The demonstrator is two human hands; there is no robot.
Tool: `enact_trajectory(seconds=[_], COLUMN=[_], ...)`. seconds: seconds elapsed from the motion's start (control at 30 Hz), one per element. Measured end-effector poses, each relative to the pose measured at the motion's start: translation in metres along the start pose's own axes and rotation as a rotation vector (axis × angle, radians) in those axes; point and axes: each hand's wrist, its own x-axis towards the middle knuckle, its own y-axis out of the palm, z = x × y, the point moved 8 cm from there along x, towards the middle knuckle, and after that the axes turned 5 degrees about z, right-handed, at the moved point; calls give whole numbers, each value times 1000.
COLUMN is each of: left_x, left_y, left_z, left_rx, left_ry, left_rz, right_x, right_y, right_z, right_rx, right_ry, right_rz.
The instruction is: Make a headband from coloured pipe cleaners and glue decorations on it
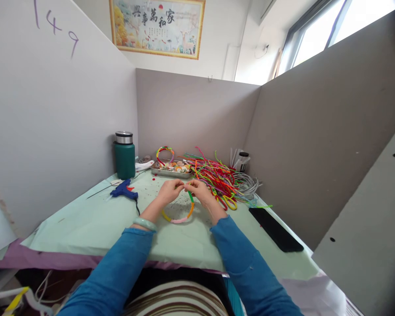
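Hoop [181, 220] at the dial's centre, above the pale, faintly creased surface [98, 228]: a slim ring wrapped in soft-looking bands, pink at 6 o'clock, orange near 4, green near 1, yellow near 8. The left hand [171, 190] and right hand [199, 192] meet at its 12 o'clock, thumbs and fingers pinched narrow on the ring, tips almost touching; the exact spot between them is too small to make out. A smooth, glossy, pale green bangle [145, 224] circles the left wrist, just below the cuff of a blue cloth sleeve [113, 263].

From the hoop, towards 9 to 10 o'clock, lies a blue plastic glue gun [123, 189], its dark cord trailing. Farther, between 10 and 11, stands an upright green bottle [125, 160], cylindrical, with a shiny metal neck and a black-rimmed lid. Near 12 sits a shallow metal tray [171, 174] of small mixed pieces, a second ring [165, 148] of coloured bands standing at its left part. At 2 o'clock sprawls a tangled heap of fuzzy stems [213, 175], mostly red, beside a loose grey coil [248, 186]. Between 3 and 4 lies a flat, dark slab [275, 229], long and rectangular.
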Motion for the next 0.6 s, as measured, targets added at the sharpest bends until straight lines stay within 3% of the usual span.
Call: enact_trajectory(seconds=[0.1, 0.23, 0.43, 0.6], left_x=[1, 1, 0, 0], left_y=[-2, -4, -3, 1], left_z=[6, 11, 3, 2], left_rx=[3, -18, -49, -60], left_ry=[-43, -96, -70, -47], left_rz=[-29, -61, -12, 22], right_x=[0, 2, 1, 1], right_y=[4, -1, 0, -5], right_z=[-1, -5, 3, 9], right_rx=[30, 39, -21, -79], right_ry=[11, 9, -56, -99], right_rz=[36, -22, -4, -74])
